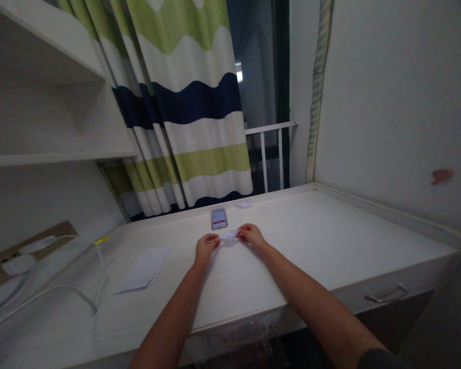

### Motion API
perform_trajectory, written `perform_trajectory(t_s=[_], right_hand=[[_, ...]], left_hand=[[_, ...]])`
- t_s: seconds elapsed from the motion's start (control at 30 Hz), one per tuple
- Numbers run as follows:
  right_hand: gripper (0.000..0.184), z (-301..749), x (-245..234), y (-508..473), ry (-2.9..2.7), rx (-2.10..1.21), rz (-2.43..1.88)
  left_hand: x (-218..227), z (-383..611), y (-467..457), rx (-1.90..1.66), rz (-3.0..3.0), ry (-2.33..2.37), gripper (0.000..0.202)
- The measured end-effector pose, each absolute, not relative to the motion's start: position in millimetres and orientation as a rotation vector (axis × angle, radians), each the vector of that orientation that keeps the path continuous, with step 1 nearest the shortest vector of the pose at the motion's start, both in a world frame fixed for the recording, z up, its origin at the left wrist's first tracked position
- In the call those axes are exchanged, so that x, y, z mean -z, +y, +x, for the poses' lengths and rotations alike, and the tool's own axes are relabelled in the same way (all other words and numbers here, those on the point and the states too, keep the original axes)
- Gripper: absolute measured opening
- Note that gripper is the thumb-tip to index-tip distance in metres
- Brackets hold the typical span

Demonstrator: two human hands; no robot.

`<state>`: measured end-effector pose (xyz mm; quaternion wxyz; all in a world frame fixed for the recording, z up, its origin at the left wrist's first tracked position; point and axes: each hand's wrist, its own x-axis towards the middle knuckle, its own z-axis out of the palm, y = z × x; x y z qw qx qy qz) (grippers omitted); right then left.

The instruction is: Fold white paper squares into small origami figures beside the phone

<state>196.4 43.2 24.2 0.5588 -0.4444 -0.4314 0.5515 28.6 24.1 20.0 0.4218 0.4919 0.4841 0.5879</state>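
Observation:
A small folded white paper (pixel 228 235) is held just above the desk between my two hands. My left hand (pixel 206 248) pinches its left end with thumb and fingertips. On the opposite end, the fingers of my right hand (pixel 251 234) are closed in a pinch too. The paper's exact folded shape is too small to make out. Right behind it lies a phone (pixel 218 218) with its screen lit. Another small folded white paper (pixel 244 205) rests near the desk's back edge, to the right of the phone.
On the white desk (pixel 311 236), white paper sheets (pixel 143 269) lie to the left. White cables (pixel 67 288) run across the far left from plugs (pixel 19 264) in a wall board. A striped curtain (pixel 192 102) hangs behind; a shelf (pixel 57 158) juts out at upper left.

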Motion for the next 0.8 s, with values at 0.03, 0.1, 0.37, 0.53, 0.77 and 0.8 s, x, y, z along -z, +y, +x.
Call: perform_trajectory(t_s=[0.03,0.1,0.37,0.53,0.77,0.8], right_hand=[[0.009,197,-26,44,-0.99,-1.303,-1.056],[0.009,200,-31,46,-0.947,-1.306,-1.075],[0.007,227,-51,73,-0.94,-1.223,-1.132],[0.008,251,-50,106,-0.957,-1.128,-1.196],[0.008,277,-28,166,-0.966,-1.038,-1.271],[0.007,280,-25,175,-0.978,-1.016,-1.293]], left_hand=[[-22,30,26,-1.464,1.241,1.238,0.02],[-28,34,32,-1.449,1.269,1.283,0.017],[-46,68,72,-1.464,1.25,1.322,0.005],[-42,106,103,-1.524,1.086,1.222,0.011],[-22,148,156,-1.531,1.006,1.277,0.031],[-19,152,163,-1.522,1.026,1.308,0.033]])
